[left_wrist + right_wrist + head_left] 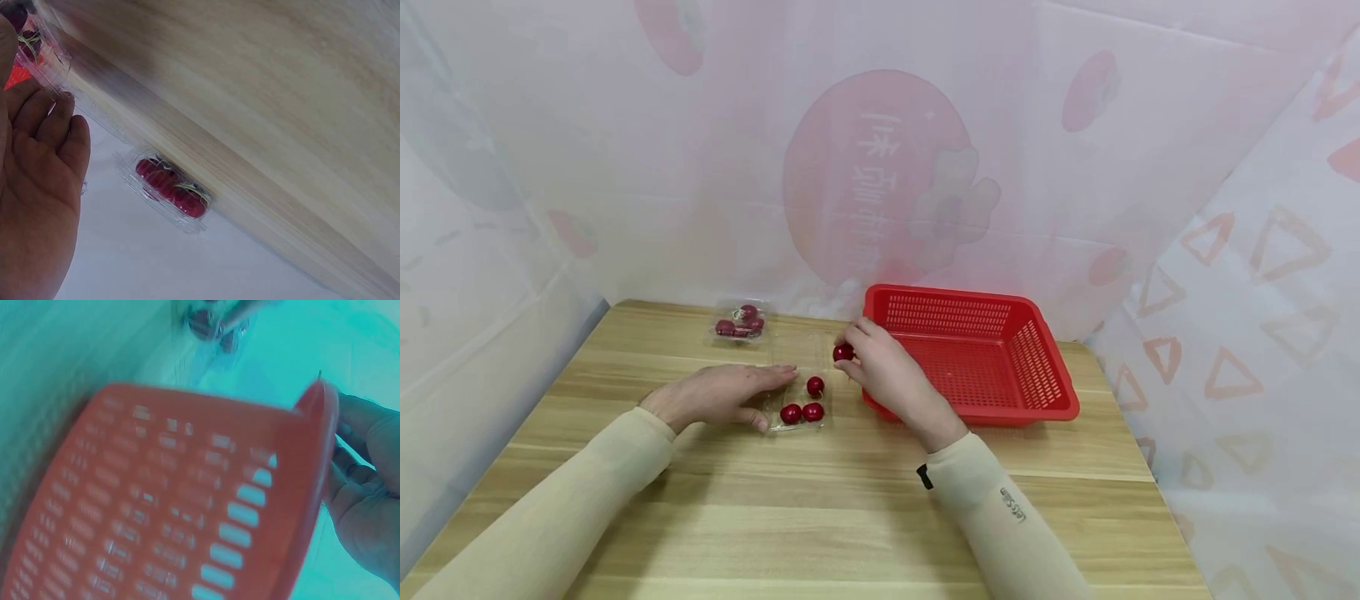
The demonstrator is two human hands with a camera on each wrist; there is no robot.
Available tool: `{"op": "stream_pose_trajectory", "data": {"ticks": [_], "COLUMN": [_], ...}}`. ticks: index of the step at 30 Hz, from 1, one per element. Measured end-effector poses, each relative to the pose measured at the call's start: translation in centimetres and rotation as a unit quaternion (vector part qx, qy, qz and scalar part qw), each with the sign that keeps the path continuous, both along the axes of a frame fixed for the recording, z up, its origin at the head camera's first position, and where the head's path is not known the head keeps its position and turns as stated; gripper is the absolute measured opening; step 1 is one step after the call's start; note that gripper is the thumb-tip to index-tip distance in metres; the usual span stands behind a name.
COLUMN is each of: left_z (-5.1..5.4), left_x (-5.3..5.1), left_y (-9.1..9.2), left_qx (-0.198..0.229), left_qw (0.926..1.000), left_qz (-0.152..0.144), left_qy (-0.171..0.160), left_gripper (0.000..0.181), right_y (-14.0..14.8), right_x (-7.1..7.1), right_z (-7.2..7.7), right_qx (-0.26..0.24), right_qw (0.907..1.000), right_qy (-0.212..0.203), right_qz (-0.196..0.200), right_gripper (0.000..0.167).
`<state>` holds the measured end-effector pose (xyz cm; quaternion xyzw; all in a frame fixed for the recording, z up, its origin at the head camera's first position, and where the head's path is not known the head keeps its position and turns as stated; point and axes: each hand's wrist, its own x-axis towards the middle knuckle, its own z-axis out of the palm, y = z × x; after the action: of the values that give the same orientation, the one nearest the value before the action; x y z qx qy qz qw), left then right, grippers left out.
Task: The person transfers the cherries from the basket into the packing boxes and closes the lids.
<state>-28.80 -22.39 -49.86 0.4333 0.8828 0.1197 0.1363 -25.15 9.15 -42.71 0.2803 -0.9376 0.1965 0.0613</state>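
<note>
My right hand (887, 371) pinches a dark red cherry (842, 354) between thumb and fingers, beside the left wall of the red plastic basket (1052, 367). To its left, an opened clear plastic clamshell box (801, 425) holds several cherries (792, 413). My left hand (722, 393) rests at the box's left side, fingers extended; the left wrist view shows its fingertips (65, 100) against the clear plastic. In the right wrist view the basket wall (187, 425) covers much of the picture, and the right hand's (372, 487) fingertips are hidden behind its rim.
A second clear clamshell box (741, 321), with several cherries inside, stands at the back left of the wooden table (775, 533). White printed cloth (715, 183) hangs behind the table and along its sides.
</note>
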Motion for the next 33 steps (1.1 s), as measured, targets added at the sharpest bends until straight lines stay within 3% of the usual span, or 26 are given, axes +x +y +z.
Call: {"op": "stream_pose_trajectory", "data": {"ticks": [6,13,22,33], "left_z": [0.0,0.1,0.0,0.0], "left_x": [-0.1,-0.1,-0.1,-0.1], "left_y": [0.0,0.1,0.0,0.0], "left_qx": [0.000,0.002,0.007,0.010], "left_qw": [1.0000,1.0000,1.0000,0.9999], "left_qz": [0.000,-0.001,0.001,0.005], "left_qy": [0.000,0.002,0.000,-0.004], "left_gripper": [0.097,0.098,0.099,0.099], "right_y": [-2.0,-4.3,-6.7,-8.8], "right_x": [0.2,0.2,0.7,0.6], "right_z": [-1.1,-2.1,-3.9,-5.6], "right_qx": [0.013,0.034,0.057,0.114], "right_qw": [0.9999,0.9986,0.9962,0.9862], "right_qy": [-0.002,-0.024,-0.011,-0.005], "right_qz": [0.008,-0.031,-0.065,-0.120], "right_gripper": [0.025,0.024,0.025,0.033]}}
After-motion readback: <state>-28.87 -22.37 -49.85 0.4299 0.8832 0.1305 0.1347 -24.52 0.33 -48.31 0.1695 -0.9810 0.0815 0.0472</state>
